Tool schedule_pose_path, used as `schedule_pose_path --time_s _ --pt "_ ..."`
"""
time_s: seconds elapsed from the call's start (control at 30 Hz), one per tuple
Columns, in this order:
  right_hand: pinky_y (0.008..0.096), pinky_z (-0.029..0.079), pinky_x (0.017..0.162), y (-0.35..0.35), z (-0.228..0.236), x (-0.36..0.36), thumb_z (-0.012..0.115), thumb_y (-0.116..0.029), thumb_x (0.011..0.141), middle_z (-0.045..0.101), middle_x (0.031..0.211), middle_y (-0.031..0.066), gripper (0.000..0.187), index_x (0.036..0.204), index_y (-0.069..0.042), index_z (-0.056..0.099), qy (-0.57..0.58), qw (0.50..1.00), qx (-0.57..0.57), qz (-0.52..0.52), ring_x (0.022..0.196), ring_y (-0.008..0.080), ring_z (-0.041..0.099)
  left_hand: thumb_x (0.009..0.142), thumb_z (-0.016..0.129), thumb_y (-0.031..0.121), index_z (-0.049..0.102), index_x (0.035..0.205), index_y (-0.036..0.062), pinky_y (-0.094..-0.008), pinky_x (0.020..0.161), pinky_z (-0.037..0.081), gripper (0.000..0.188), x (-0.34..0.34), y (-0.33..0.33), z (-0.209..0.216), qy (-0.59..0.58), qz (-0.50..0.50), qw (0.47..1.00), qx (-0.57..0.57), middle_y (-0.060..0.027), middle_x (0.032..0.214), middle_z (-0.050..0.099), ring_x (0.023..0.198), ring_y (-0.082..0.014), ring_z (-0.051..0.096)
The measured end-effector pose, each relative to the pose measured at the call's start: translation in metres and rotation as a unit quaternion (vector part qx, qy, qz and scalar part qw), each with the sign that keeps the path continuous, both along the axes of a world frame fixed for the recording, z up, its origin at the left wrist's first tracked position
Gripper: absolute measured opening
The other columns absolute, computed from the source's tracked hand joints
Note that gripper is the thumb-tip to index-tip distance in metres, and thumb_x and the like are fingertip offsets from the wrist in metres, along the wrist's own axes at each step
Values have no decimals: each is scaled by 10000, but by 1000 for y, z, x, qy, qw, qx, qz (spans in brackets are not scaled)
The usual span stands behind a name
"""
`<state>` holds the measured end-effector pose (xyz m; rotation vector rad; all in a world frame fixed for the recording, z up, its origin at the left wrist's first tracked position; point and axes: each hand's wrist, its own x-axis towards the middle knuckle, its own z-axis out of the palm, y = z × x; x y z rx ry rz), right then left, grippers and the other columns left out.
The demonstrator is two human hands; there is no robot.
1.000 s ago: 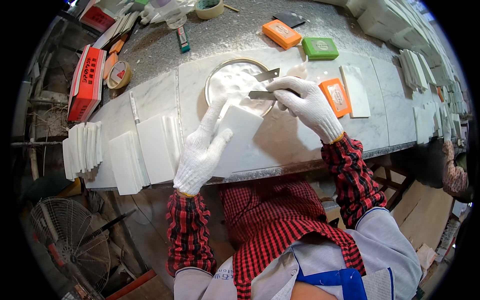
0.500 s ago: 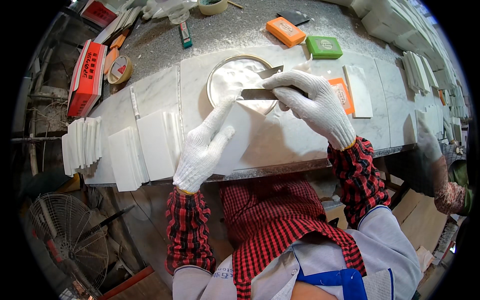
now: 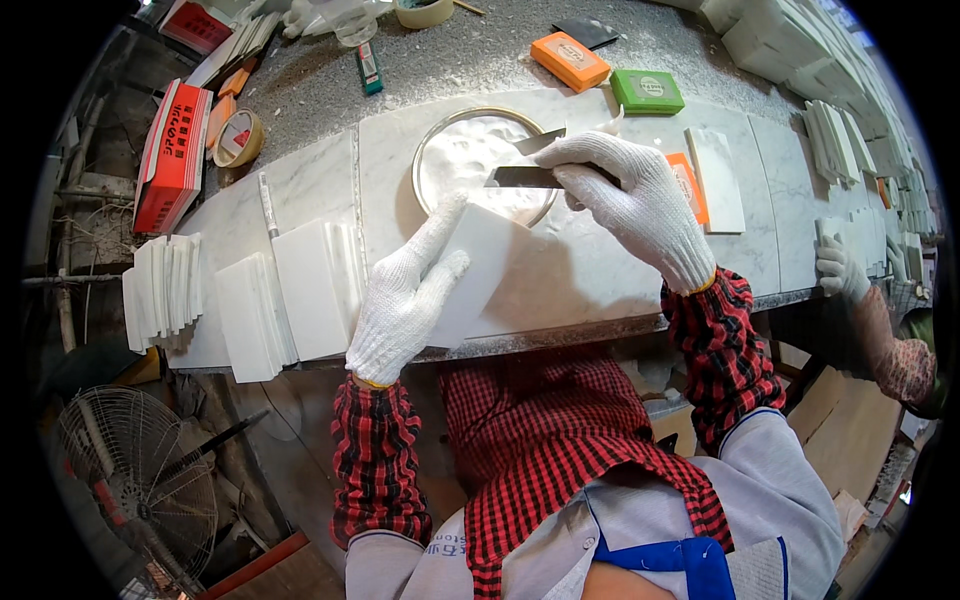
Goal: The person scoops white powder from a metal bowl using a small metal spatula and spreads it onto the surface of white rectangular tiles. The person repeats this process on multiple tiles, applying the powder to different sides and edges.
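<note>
My left hand, in a white knit glove, grips a thin white stone tile by its left side, the index finger stretched along it. Above the tile lies a round tin filled with white paste. My right hand, gloved too, is closed on a flat scraper; its dark blade points left over the tin's near right part, just above the tile's top corner. A second metal blade shows over the tin's right rim; whether the same hand holds it, I cannot tell.
Stacked white tiles stand at the left, more at the right. Orange and green boxes sit behind the tin. A red box and tape roll are far left. A co-worker's gloved hand is at right.
My right hand has shifted slightly up and right, drawing the scraper away from my left fingertip and the tile's top edge. My left hand barely moved. The co-worker's hand at right has moved.
</note>
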<state>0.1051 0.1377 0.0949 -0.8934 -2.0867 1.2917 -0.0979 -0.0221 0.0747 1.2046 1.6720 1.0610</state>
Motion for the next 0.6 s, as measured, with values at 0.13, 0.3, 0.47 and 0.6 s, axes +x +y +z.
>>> schedule_pose_path --time_s 0.13,0.3,0.47,0.6 --pt "330 551 683 0 -19 1 676 -117 937 738 860 126 160 1055 -32 740 -29 998 58 -6 751 227 716 973 625 58 494 1497 29 -306 1074 458 541 -1 0 -3 -25 3 1000 10 -167 1458 591 1300 -175 571" --pt "391 555 727 1 -46 0 614 -186 982 735 947 153 232 1187 -107 688 -95 976 192 38 814 330 715 973 625 59 491 1493 8 -296 1064 461 539 4 0 2 -45 8 999 -24 -150 1467 587 1279 -145 571" --pt "368 557 697 1 -32 20 575 -258 1030 701 858 140 288 1267 -110 644 -93 992 85 -31 764 268 710 963 620 48 495 1495 20 -308 1086 444 547 12 -6 1 -41 16 999 18 -152 1487 570 1331 -167 549" --pt "275 530 643 -3 -29 49 603 -257 1022 701 943 87 376 1327 -35 607 -44 986 -88 -133 771 102 670 958 617 38 486 1504 27 -314 1104 427 561 17 -18 3 -14 12 1000 15 -165 1507 547 1367 -184 525"
